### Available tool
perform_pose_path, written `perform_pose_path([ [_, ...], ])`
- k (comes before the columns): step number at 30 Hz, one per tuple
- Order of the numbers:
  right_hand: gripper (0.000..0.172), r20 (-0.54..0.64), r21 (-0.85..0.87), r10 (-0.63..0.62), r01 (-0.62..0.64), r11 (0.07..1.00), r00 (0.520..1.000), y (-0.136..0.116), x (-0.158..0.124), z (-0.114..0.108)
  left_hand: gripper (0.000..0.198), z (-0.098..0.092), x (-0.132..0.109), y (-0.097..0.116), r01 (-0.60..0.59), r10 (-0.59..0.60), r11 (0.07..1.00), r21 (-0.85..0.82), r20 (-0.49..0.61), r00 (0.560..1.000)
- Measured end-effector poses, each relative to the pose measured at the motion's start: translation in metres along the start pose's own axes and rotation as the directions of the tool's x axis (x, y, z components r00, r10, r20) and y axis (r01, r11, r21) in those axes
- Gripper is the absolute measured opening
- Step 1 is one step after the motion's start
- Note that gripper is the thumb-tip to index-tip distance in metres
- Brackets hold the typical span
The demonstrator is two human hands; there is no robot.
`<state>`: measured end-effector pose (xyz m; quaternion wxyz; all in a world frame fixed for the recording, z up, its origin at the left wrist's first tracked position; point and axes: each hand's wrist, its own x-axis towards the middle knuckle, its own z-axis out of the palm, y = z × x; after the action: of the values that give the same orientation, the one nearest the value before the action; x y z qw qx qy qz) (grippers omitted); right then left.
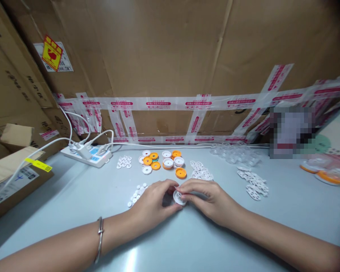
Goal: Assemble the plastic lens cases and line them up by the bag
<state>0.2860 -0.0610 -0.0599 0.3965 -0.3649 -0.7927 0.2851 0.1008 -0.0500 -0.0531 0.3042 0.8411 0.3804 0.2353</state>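
My left hand (155,198) is closed around the edge of a round white plastic cap (178,200), held tilted just above the grey table. My right hand (208,196) pinches a small white piece over the hollow of that cap; the fingertips mostly hide it. Behind my hands sit several orange and white round caps (181,173) in two loose groups. Small white round buttons (136,195) lie beside my left hand. White perforated discs (200,172) are heaped just beyond my right hand.
A white power strip (98,156) with plugged-in cables is at the back left, near an opened cardboard box (15,181). Small white parts (124,162), clear plastic domes (235,153) and more perforated discs (253,183) lie about. Finished-looking orange-rimmed domes (330,177) stand far right. A taped carton (158,56) forms the back.
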Motion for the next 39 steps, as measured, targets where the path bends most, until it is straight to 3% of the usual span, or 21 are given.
perform_pose_path([
  [13,0.011,-0.021,-0.026,0.023,-0.024,0.999,1.000,-0.006,-0.001,0.000,0.027,-0.001,0.004,0.002,-0.021,0.022,0.999,0.026,-0.022,1.000],
  [19,0.019,-0.059,-0.062,0.067,-0.071,0.996,0.996,-0.012,-0.001,-0.004,0.024,0.000,0.004,0.004,-0.060,0.061,0.998,0.030,-0.034,0.998],
  [22,0.020,-0.198,-0.136,0.114,-0.143,0.980,0.974,-0.012,0.007,-0.032,0.024,-0.002,0.004,0.005,-0.027,0.028,0.999,0.037,-0.027,0.999],
  [25,0.026,-0.387,-0.333,0.163,-0.303,0.893,0.908,0.000,0.014,-0.084,0.024,-0.003,0.002,0.005,-0.010,0.010,0.998,0.058,-0.006,1.000],
  [26,0.027,-0.418,-0.401,0.222,-0.398,0.825,0.881,0.007,0.014,-0.103,0.024,-0.003,0.002,0.004,-0.012,0.012,0.998,0.061,-0.002,1.000],
  [30,0.014,-0.439,-0.485,0.351,-0.547,0.682,0.827,0.039,0.003,-0.166,0.024,-0.002,0.001,0.003,-0.030,0.030,0.998,0.062,-0.009,1.000],
  [32,0.008,-0.437,-0.504,0.395,-0.583,0.637,0.808,0.052,-0.005,-0.184,0.024,-0.001,0.000,0.002,-0.032,0.033,0.997,0.064,-0.009,0.999],
  [34,0.014,-0.414,-0.500,0.453,-0.613,0.611,0.789,0.061,-0.012,-0.194,0.024,-0.001,0.000,0.002,-0.034,0.035,0.997,0.069,-0.009,0.999],
  [39,0.023,-0.392,-0.509,0.524,-0.653,0.561,0.756,0.076,-0.020,-0.203,0.025,-0.001,-0.001,0.004,-0.039,0.039,0.996,0.084,-0.002,0.999],
])
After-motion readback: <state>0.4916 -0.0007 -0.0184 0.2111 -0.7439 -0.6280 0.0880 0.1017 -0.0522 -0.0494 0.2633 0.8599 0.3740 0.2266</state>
